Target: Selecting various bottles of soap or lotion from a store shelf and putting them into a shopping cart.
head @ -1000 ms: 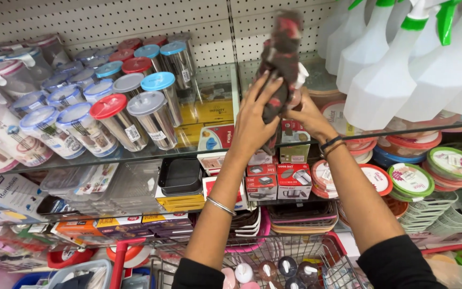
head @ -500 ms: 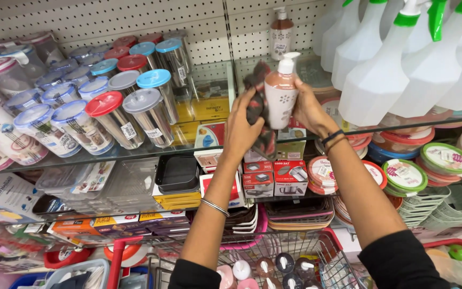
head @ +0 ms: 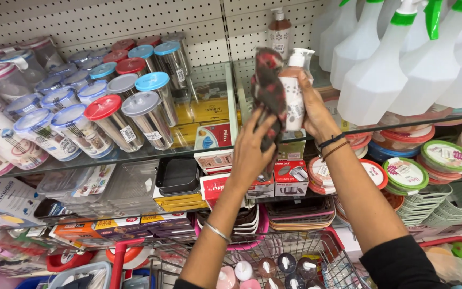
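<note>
**Pump bottle and cloth held up at the shelf**

The right hand (head: 316, 115) grips a pump bottle (head: 294, 91), pale with a speckled lower body and a white pump head, its fingers wrapped round the far side so the bottle stands upright just above the glass shelf (head: 188, 152). The left hand (head: 252, 147) is closed on a dark red patterned cloth (head: 268, 93), which it presses against the bottle's left side; cloth and bottle touch along most of their height. A thin bangle sits on the left wrist and dark bands on the right.

Behind them is a white pegboard (head: 108, 21) wall. To the left on the shelf lie clear jars (head: 108, 115) with red, blue and grey lids. To the right hang white spray bottles (head: 402, 64) with green triggers, and round lidded tubs (head: 405, 174) are stacked below. Small boxes (head: 290, 176) stand on the lower shelf. At the bottom, a wire basket (head: 274, 259) holds more pump bottles.
</note>
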